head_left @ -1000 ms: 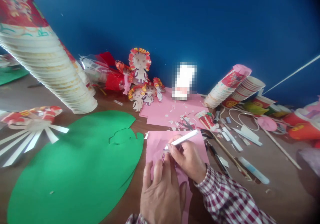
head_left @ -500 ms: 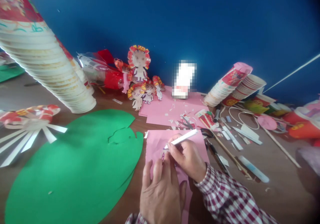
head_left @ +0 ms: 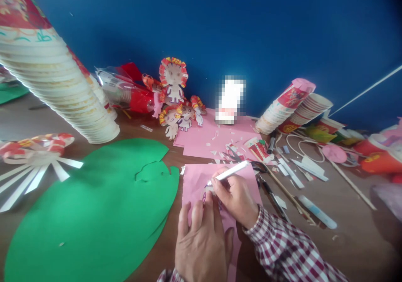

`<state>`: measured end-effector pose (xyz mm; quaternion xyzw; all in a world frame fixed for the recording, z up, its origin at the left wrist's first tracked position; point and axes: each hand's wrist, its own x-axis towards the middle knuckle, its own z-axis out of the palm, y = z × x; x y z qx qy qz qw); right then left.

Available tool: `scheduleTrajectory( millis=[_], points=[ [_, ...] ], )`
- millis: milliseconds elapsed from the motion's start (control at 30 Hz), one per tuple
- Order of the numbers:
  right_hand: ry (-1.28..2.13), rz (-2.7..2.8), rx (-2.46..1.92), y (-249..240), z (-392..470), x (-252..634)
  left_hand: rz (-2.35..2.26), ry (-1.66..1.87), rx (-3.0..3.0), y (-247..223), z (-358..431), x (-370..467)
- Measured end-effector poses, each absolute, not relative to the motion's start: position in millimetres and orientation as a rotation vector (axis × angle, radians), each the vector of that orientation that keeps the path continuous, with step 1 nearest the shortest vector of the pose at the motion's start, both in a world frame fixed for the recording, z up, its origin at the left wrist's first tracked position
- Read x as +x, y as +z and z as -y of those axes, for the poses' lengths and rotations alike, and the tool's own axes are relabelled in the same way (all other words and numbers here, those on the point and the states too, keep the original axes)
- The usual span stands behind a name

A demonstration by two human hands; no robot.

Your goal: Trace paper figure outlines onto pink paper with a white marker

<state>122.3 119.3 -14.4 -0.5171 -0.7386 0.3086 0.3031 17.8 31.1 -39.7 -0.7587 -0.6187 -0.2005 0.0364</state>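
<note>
1. Head view looks down on my left hand (head_left: 204,244), spread flat with fingers loose on the pink paper sheet (head_left: 194,181), grasping nothing, only pressing the sheet to the bench (head_left: 345,227).
2. My right hand (head_left: 235,198), in a checked sleeve (head_left: 282,252), pinches a white pen (head_left: 228,173); its tip meets the sheet just beyond my left fingertips, where a small dark outline (head_left: 204,197) shows.
3. To draw well here, I judge that my left hand should stay close behind the pen tip so the paper cannot creep, while keeping its fingers off the line itself.
4. Short, light strokes seem wisest; thin paper may wrinkle or tear if I bear down.
5. How much of the outline is drawn I cannot tell, since my hands cover part of it.
6. Left of my left hand lies a big green paper shape (head_left: 94,206), its edge just beside the pink sheet.
7. Beyond my right hand sit more pink sheets (head_left: 213,141) strewn with cuttings, and paper-cup dolls (head_left: 174,89) stand farther off against the blue wall (head_left: 220,30).
8. Right of my right hand lie scissors (head_left: 266,185), thin sticks and paper strips; a tilted stack of paper cups (head_left: 292,110) sits beyond them, and a larger stack (head_left: 56,76) leans far to my left.
</note>
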Motion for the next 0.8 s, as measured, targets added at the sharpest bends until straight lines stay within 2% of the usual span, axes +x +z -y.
scheduleTrajectory(
  millis=[200,800],
  points=[
    [0.877,1.92,-1.346,-13.5,-118.8,123.3,1.884,-0.609,-2.341,-39.5,-31.5,16.8],
    [0.764,1.926,-1.372,-15.2,-121.5,123.5,1.916,-0.63,-2.331,-39.1,-30.6,18.1]
  ],
)
